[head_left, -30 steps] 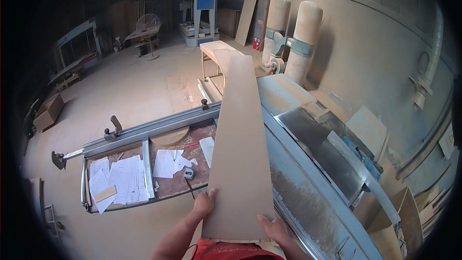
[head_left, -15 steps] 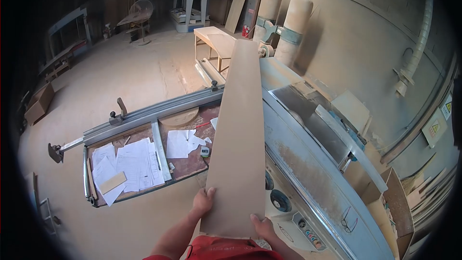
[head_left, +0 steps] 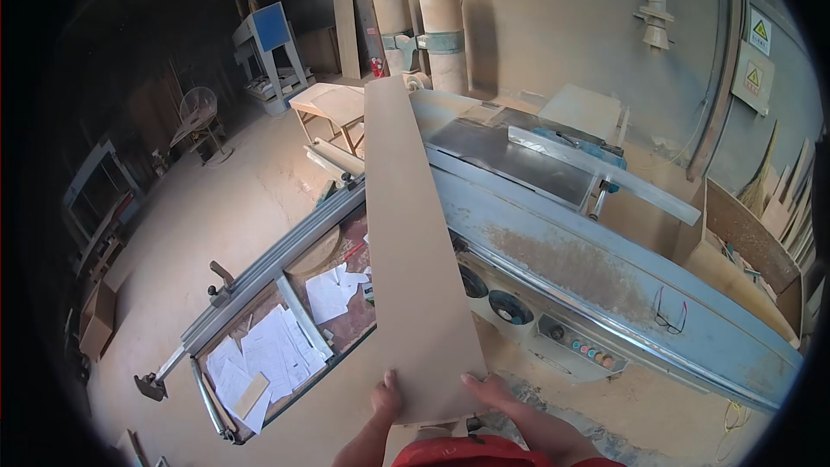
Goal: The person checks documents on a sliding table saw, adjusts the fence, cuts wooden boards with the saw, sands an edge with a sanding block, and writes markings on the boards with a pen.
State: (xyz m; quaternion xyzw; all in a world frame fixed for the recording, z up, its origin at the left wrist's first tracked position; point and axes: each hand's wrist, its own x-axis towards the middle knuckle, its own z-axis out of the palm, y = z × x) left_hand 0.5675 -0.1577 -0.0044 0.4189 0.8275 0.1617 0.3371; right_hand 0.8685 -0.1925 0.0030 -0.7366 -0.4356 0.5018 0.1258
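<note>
Holding long brown board (head_left: 411, 233) by its near end, just in front of the waist. Left hand (head_left: 386, 396) at left edge, right hand (head_left: 489, 389) at right edge, thumbs over upper face. Grip: clamped on board from both sides; cannot tell spread of fingers underneath. From this view, board reaching away between worktop (head_left: 350, 329) on the left and saw bed (head_left: 726, 329) on the right, crossing in front of part of each. Far end just below dust bags (head_left: 443, 9), near low table (head_left: 333, 102); cannot tell if touching anything out there. New in the last second: view swung well to the right, bags now farther left in frame, round-dialled control panel (head_left: 579, 348) in sight beside right edge, glasses (head_left: 670, 318) on saw bed now plain to see. Tape measure (head_left: 369, 292) now mostly behind board, in clear sight a second ago. Papers (head_left: 281, 350) lying on worktop as before. No change in hand placement: same end, same edges. Reading of this, as judgement: turning body and board together, not shifting hold; board in hand, not yet let go.
</note>
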